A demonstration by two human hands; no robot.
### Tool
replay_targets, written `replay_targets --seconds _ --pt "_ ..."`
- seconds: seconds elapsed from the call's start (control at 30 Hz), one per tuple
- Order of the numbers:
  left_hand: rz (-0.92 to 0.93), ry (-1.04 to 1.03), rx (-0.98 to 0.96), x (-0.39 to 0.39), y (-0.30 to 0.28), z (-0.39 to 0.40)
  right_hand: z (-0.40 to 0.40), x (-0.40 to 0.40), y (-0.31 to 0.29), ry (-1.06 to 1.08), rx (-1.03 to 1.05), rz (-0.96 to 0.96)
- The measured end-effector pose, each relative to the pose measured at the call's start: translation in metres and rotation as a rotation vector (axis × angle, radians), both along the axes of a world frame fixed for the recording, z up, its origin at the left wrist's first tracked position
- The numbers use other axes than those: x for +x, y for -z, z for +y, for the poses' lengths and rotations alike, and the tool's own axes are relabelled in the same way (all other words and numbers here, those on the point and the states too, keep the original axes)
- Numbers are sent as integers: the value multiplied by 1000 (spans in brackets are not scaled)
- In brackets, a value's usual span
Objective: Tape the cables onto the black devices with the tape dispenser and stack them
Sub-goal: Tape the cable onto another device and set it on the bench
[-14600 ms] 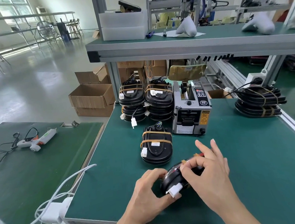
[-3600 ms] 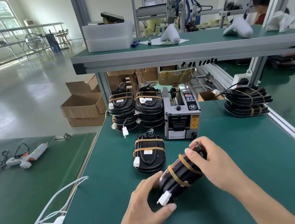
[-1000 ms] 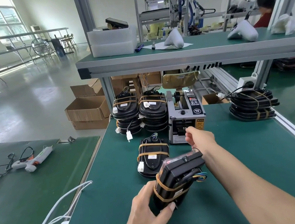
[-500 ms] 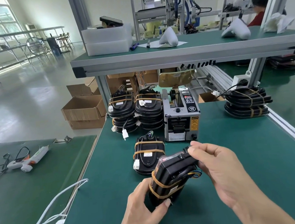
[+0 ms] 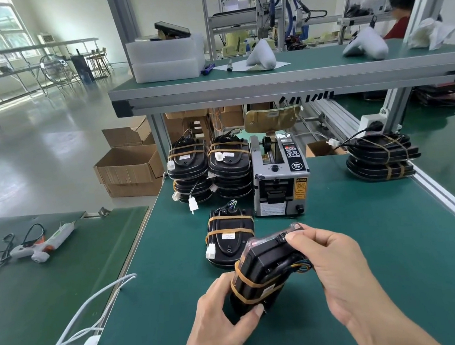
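Hands around tilted black device

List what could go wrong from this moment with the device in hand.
1. The left hand grips only the lower end of the tilted black device; it might slip onto the mat.
2. The right hand works at the top end, beside loose coloured wires; they may end up pinched or untaped.
3. The taped device lies just behind and could get knocked.
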State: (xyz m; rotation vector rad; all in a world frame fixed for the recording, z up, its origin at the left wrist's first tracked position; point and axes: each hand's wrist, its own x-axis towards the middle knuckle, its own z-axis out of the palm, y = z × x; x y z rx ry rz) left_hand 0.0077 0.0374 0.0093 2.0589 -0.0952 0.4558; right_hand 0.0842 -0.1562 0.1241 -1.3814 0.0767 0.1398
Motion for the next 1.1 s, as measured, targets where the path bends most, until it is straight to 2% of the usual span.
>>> replay_targets --seconds 0.53,1.1 --pt "-19 2 -7 1 1 0 4 -2 -3 2 -130 -45" --pt "-23 1 8 1 5 2 4 -4 -9 -16 -164 -73"
